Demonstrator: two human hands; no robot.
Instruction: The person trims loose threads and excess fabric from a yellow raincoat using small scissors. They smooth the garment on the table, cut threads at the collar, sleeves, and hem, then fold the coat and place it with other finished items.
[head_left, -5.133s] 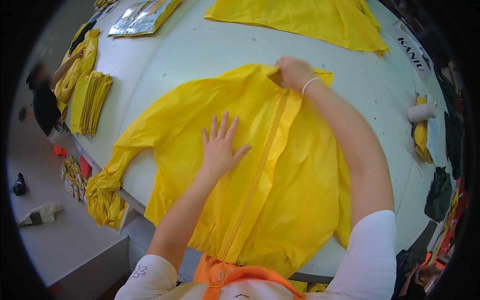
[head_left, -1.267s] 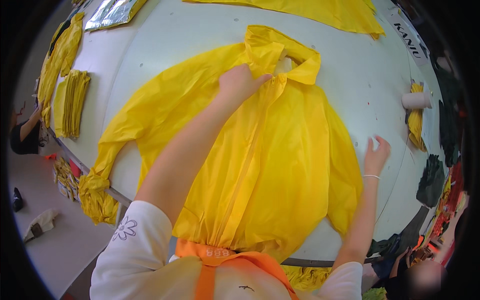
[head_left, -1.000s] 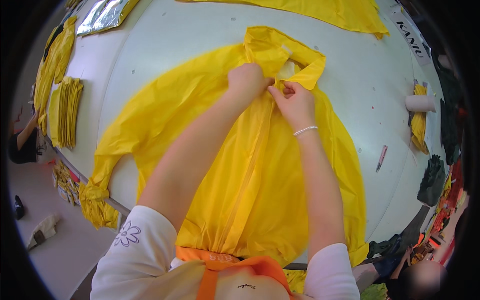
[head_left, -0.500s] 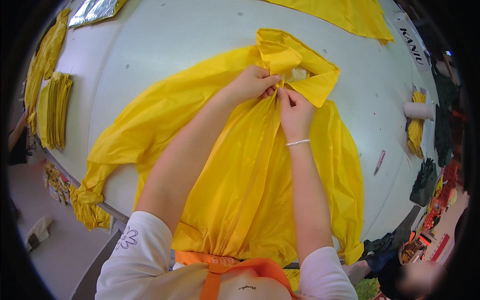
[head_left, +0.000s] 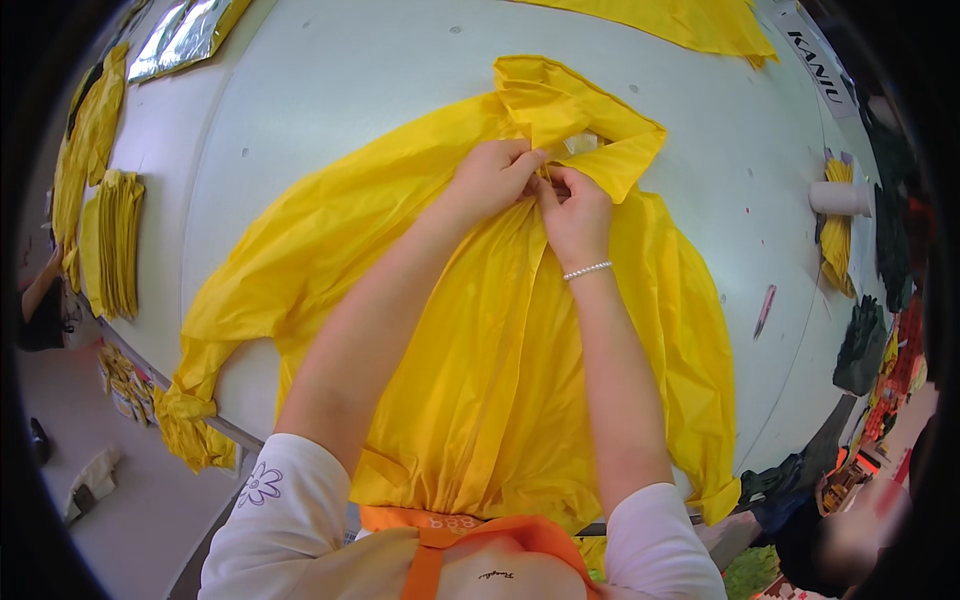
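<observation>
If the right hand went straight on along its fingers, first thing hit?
Most likely the left hand, close ahead of the right hand, toward picture upper left. Past it, the collar of the yellow jacket. Depth there is unclear.

We cannot see what the left hand (head_left: pixel 490 182) and right hand (head_left: pixel 580 218) pinch on the jacket (head_left: pixel 500 340). Toward the table's (head_left: pixel 330 90) far edge, another garment (head_left: pixel 680 25) and a silvery packet (head_left: pixel 190 38) are cut off.
</observation>
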